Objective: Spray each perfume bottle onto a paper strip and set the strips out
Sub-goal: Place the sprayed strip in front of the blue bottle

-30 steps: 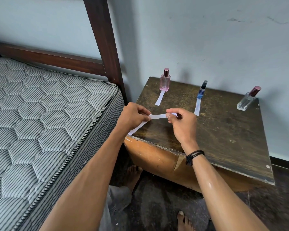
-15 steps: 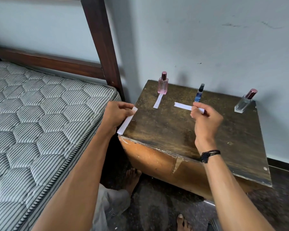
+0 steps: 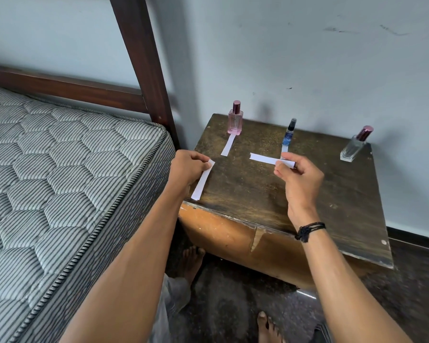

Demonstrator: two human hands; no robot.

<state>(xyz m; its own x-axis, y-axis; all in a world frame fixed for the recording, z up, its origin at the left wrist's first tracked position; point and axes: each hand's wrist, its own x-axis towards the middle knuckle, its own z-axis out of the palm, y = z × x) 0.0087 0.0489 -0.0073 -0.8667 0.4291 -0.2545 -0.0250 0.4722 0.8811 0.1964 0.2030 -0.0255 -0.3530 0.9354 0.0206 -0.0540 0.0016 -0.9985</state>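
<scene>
Judging by the layout, two of three bottles are dealt with: a strip (image 3: 228,148) is laid in front of the pink bottle (image 3: 235,121) at the far left, and another (image 3: 284,149) in front of the blue bottle (image 3: 289,132). No strip is seen by the clear bottle (image 3: 354,147) at the far right. A fresh strip (image 3: 270,159) is pinched in the right hand (image 3: 299,174), a spare strip (image 3: 203,180) in the left hand (image 3: 187,167) at the near-left edge of the surface (image 3: 332,199). Spraying the clear bottle appears to be left.

Left hand (image 3: 187,167), right hand (image 3: 298,174) pinched shut
</scene>
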